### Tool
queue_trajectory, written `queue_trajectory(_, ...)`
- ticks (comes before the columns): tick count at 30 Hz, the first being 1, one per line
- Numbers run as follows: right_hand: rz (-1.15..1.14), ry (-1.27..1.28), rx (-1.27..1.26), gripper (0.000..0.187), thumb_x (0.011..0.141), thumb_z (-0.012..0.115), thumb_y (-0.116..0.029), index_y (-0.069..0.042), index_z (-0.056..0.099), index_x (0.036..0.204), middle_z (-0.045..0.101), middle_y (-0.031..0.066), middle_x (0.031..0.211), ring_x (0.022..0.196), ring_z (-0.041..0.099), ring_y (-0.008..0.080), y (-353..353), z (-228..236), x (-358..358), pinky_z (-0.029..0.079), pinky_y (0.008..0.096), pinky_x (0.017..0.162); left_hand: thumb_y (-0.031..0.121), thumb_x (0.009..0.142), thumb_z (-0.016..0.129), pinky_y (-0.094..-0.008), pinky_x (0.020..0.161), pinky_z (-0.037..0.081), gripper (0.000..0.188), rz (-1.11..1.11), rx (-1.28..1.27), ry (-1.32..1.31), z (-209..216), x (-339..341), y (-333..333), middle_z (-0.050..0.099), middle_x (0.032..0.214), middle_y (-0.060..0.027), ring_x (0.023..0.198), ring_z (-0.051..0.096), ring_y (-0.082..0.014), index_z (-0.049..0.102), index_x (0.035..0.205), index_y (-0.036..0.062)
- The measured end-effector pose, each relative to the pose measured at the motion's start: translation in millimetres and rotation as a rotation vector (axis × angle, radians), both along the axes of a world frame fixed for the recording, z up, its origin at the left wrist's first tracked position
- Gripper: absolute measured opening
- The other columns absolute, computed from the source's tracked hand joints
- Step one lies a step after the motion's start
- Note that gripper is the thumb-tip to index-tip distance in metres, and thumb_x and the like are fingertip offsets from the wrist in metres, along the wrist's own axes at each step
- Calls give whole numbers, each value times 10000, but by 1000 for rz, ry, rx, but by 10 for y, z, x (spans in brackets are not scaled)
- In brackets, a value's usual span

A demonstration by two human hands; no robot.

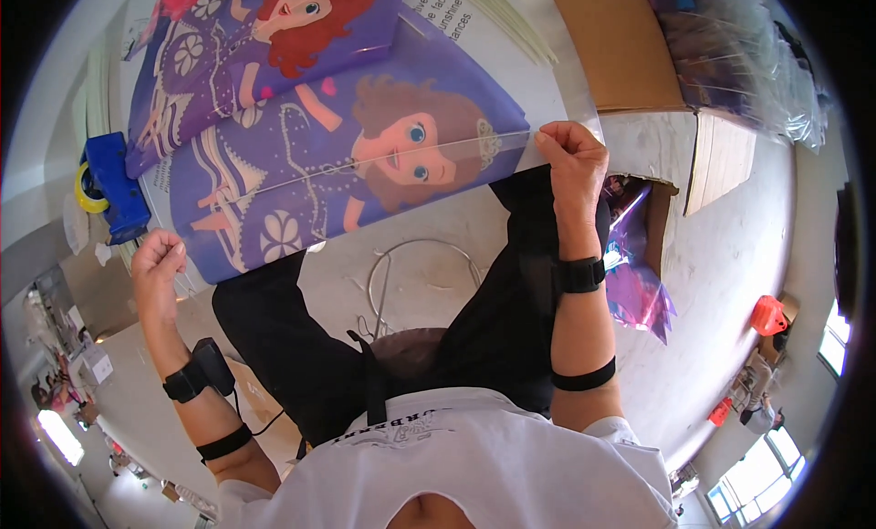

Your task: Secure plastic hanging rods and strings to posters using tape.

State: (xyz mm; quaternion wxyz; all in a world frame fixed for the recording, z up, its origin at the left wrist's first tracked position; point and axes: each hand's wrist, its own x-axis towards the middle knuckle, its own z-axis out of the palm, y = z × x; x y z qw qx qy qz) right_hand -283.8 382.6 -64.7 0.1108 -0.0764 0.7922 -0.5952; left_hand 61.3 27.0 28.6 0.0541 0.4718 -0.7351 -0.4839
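A purple printed plastic sheet (319, 178) with a cartoon princess lies on the work surface over my knees. Stretched across its near part is a clear plastic strip (301, 181), seen mainly by its shiny edge. My right hand (577, 164) pinches at the strip's right end, beside the princess's crown. At the other end my left hand (159, 263) is closed, thumb against fingers, just off the sheet's lower left corner. What the left fingertips grip is hard to see, but the clear strip runs to them. A second similar sheet (265, 46) overlaps the far side.
A blue tape dispenser (117, 190) with a yellow roll core stands left of the sheet. Thin pale strips (511, 20) lie at the far right. A brown cardboard box (625, 50) and bundled clear plastic bags (739, 64) are beyond my right hand. Shiny purple film (634, 287) hangs below.
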Motion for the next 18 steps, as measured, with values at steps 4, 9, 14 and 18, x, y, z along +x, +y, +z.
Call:
queue_trajectory(4,-88,49,70,108,729,693,-13,36,647,813,596,8,663,612,517,62,-83,26,70,429,212,587,23,803,567,-203,585,341,34,9,-19,-23,-43,-37,20,491,675,22,612,428,-64,561,837,22)
queue_trajectory(9,-98,118,188,117,721,707,-24,24,655,814,632,44,683,624,555,88,-105,41,109,460,229,618,16,799,598,-204,591,366,92,95,-16,36,-145,32,-13,536,726,10,620,448,-67,588,891,19)
queue_trajectory(14,-90,136,206,119,715,711,-39,23,650,796,633,58,661,612,561,101,-119,30,90,464,242,614,19,807,599,-202,585,365,68,85,-16,69,-223,55,-44,534,725,11,626,454,-66,583,873,24)
queue_trajectory(18,-83,157,313,112,714,709,-54,15,648,777,632,66,645,597,571,118,-154,99,90,462,253,605,16,811,599,-202,588,366,51,72,-18,49,-247,50,-65,527,713,14,629,458,-66,577,856,30)
